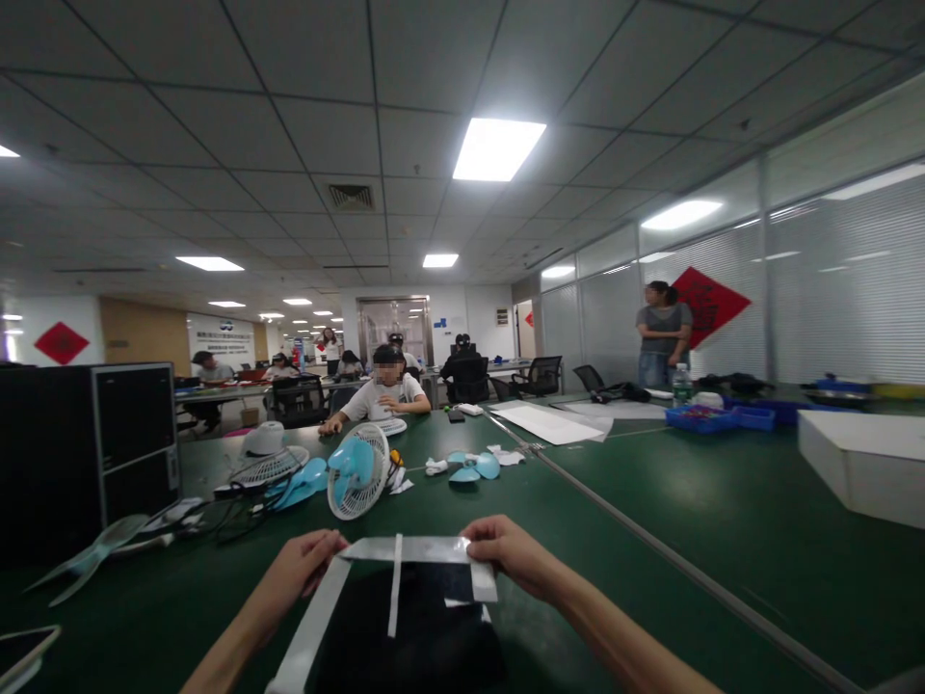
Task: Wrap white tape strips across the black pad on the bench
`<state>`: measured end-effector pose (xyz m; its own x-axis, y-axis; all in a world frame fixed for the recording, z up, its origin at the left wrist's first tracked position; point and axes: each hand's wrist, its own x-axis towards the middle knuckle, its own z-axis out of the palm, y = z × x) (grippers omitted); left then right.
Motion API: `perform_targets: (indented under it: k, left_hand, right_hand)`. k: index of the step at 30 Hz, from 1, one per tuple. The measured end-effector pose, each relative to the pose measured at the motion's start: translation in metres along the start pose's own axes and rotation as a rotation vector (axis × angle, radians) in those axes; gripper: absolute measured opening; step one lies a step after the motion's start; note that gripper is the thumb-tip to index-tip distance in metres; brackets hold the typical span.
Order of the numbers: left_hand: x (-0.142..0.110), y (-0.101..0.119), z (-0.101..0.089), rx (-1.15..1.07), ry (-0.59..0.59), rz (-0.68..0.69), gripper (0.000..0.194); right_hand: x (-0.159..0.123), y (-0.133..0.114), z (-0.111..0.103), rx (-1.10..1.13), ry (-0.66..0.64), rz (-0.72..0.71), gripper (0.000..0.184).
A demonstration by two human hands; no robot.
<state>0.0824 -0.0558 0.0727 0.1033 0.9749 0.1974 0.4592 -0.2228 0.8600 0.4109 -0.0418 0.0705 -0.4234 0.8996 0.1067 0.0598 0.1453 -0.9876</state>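
At the near edge of the green table lies a flat black item (426,636), its kind unclear. A shiny pale strip (415,549) runs along its far edge, folds at the left corner and comes down the left side toward me. My left hand (309,561) pinches the strip at that corner. My right hand (502,549) grips its other end between thumb and fingers, where a short pale piece (483,582) hangs down. A narrow white strip (395,588) crosses the black item lengthwise.
A white fan cage (380,472) with blue blades stands ahead, near loose blue fan blades (466,469). A black computer case (137,434) is at left, a white box (859,472) at right. Across the table sits a person (383,395). Blue trays (704,417) lie farther right.
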Motion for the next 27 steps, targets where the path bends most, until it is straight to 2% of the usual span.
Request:
perform_targets:
  k: [7, 13, 19, 27]
  left_hand:
    - [-0.004, -0.009, 0.011, -0.082, -0.341, -0.109, 0.045]
    - [-0.009, -0.012, 0.010, -0.044, -0.456, -0.160, 0.032]
    - [-0.013, -0.017, 0.016, -0.023, -0.597, -0.253, 0.023]
    - [-0.009, -0.029, 0.022, 0.017, -0.626, -0.299, 0.018]
  right_hand:
    - [-0.004, 0.020, 0.001, 0.024, -0.011, 0.084, 0.022]
    - [-0.006, 0.023, -0.002, 0.020, 0.021, 0.161, 0.020]
    - [-0.016, 0.019, -0.005, -0.178, -0.126, 0.233, 0.010]
    - [-0.015, 0.024, -0.005, -0.355, -0.114, 0.235, 0.011]
